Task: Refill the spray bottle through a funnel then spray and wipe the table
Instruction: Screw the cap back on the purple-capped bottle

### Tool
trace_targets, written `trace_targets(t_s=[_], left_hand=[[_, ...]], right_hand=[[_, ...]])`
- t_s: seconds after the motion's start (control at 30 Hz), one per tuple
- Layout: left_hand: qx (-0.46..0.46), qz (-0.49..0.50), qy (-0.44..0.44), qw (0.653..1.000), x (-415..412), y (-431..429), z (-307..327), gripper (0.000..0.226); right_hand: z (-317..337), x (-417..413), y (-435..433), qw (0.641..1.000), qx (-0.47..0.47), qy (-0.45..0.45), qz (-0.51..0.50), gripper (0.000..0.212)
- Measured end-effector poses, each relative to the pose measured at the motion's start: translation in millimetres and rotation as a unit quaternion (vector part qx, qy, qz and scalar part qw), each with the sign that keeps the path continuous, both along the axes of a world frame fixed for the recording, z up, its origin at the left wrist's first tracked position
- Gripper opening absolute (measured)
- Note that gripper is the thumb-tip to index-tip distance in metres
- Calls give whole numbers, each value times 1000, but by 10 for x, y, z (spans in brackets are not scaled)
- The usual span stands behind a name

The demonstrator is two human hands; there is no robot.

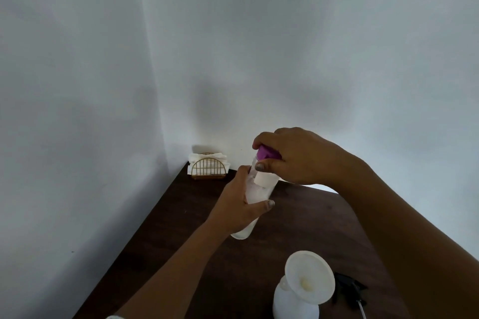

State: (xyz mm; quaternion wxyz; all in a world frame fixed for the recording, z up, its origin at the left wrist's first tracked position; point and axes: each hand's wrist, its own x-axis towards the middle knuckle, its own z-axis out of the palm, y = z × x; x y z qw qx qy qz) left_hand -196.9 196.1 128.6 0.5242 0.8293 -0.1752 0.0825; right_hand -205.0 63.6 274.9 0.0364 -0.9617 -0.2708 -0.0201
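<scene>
A clear refill bottle (256, 194) with a purple cap (267, 153) stands on the dark wooden table (181, 215). My left hand (238, 204) grips the bottle's body. My right hand (293, 155) is closed over the purple cap from above. At the near right, a white spray bottle (290, 300) stands with a white funnel (309, 277) seated in its neck. The black spray head (350, 290) with its dip tube lies on the table just to the right of it.
A gold wire holder with white napkins (208, 166) stands in the table's far corner, where two white walls meet. The table's left edge runs along the left wall.
</scene>
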Motion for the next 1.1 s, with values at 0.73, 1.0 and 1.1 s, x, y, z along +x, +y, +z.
trace_targets(t_s=[0.73, 1.0, 1.1], left_hand=[[90, 32, 82, 992, 1133, 51, -466, 78], [84, 43, 104, 990, 1988, 14, -994, 70], [71, 45, 113, 990, 2278, -25, -1180, 69]], right_hand=[[-773, 1085, 115, 991, 38, -35, -124, 44], [-1270, 1906, 185, 985, 48, 6, -166, 44], [-1458, 2170, 183, 980, 66, 20, -185, 47]])
